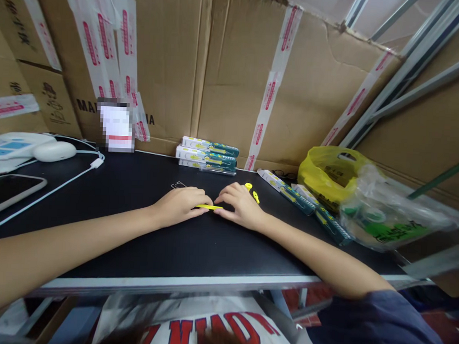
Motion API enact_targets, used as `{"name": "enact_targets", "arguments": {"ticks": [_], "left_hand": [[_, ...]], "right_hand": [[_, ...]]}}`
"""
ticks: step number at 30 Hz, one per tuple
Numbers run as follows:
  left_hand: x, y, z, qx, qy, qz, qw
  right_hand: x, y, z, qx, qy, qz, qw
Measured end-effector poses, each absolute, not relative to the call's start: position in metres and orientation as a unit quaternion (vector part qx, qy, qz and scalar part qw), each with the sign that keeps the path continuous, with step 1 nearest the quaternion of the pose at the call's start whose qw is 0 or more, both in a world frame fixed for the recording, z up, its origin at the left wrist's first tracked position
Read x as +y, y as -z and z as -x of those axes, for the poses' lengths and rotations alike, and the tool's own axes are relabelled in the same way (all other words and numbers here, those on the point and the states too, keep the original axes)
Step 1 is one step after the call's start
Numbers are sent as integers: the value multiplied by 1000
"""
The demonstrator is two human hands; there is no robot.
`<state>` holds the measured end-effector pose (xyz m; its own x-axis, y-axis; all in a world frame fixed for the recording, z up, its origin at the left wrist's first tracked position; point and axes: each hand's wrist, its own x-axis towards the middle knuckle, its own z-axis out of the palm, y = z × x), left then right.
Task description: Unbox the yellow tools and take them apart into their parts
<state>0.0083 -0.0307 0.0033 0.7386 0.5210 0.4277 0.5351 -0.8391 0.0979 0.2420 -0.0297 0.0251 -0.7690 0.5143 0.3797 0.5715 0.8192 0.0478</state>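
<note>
A thin yellow strip-like piece (pixel 209 206) lies level between my two hands, just above or on the black tabletop (pixel 195 251). My left hand (pixel 184 205) pinches its left end between thumb and fingers. At the other end, my right hand (pixel 239 205) grips it the same way, fingertips close to the left ones. Beyond the right hand are a round yellow piece (pixel 248 186) and a small yellow part (pixel 256 197). Bent thin metal wire (pixel 178 185) shows behind the left hand. What exactly the yellow strip is, I cannot make out.
Slim printed boxes (pixel 207 156) are stacked at the back, and several more boxes (pixel 289 192) lie at the right. Beside those sit a yellow plastic bag (pixel 324 171) and a clear bag (pixel 387 219). A phone (pixel 11 193), cable (pixel 57 187) and white case (pixel 54 151) occupy the left.
</note>
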Motion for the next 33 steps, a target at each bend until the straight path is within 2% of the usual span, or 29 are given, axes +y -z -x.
{"name": "enact_targets", "arguments": {"ticks": [12,18,23,33], "left_hand": [[-32,-4,-10,-278,225,932,51],[-40,-12,-12,-278,336,892,118],[-42,-12,-14,-167,244,951,86],[-39,-8,-13,-179,204,961,52]], "right_hand": [[-30,-17,-237,-938,111,277,178],[-10,-27,-248,-890,212,358,186],[24,-40,-248,-863,244,410,168],[63,-34,-232,-846,280,448,76]]}}
